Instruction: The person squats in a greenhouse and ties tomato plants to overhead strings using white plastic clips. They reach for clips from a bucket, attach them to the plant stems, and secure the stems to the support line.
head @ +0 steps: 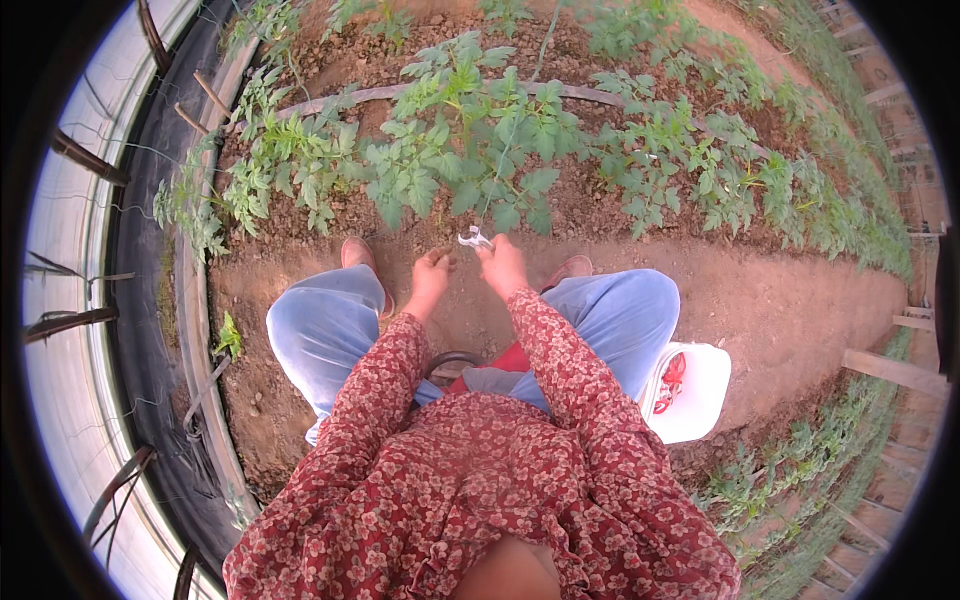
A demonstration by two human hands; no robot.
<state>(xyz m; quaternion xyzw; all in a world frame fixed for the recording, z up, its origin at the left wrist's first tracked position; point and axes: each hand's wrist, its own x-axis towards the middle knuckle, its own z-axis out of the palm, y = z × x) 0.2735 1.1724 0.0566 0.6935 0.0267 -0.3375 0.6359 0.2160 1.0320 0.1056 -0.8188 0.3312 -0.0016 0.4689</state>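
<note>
My right hand (504, 264) grips a small white clip (474, 238), whose curved jaws stand apart and point towards the left. Just left of it is my left hand (433, 273), with its fingers curled in. Whether anything is pinched there is too small to tell. Both hands are above bare soil between my knees, close to the foot of a leafy tomato plant (461, 127). A thin green string (508, 142) runs up through that plant from near the clip.
To my right stands a white bucket (701, 394) with red items (670, 382) inside. More tomato plants (675, 154) line the bed on both sides, with a pale hose-like strip (382, 93) across it. Along the left run a wooden board (196, 315) and black sheeting (142, 225).
</note>
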